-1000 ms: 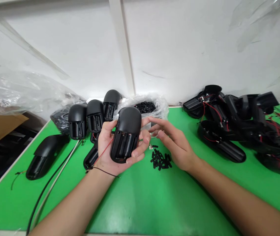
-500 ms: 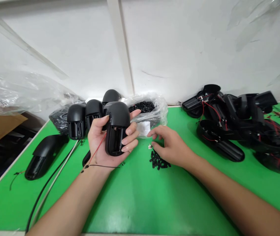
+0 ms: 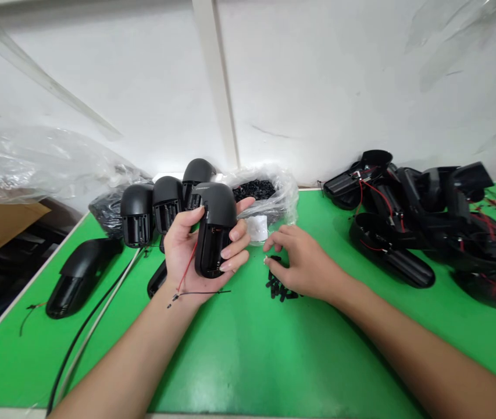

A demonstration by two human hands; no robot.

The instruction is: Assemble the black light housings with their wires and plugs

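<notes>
My left hand (image 3: pixel 189 250) grips a black plastic housing (image 3: pixel 215 233) upright above the green table (image 3: pixel 252 355), its open battery bay facing me. A red wire and a black wire (image 3: pixel 195 291) hang from it over my wrist. My right hand (image 3: pixel 302 265) rests low on the table over a small heap of black plastic pieces (image 3: pixel 279 288). Its thumb and fingers are pinched together at a tiny part near the heap's left edge; I cannot make out what it is.
Three finished black housings (image 3: pixel 164 201) stand behind my left hand, and another (image 3: pixel 77 276) lies at the far left. A clear bag of small black parts (image 3: pixel 269 195) sits by the wall. A pile of open housings with red wires (image 3: pixel 426 221) fills the right. A cable (image 3: pixel 86 331) runs along the left.
My left hand drew the housing left and tilted it upright. My right hand dropped from beside the housing to the heap of small pieces and pinched there.
</notes>
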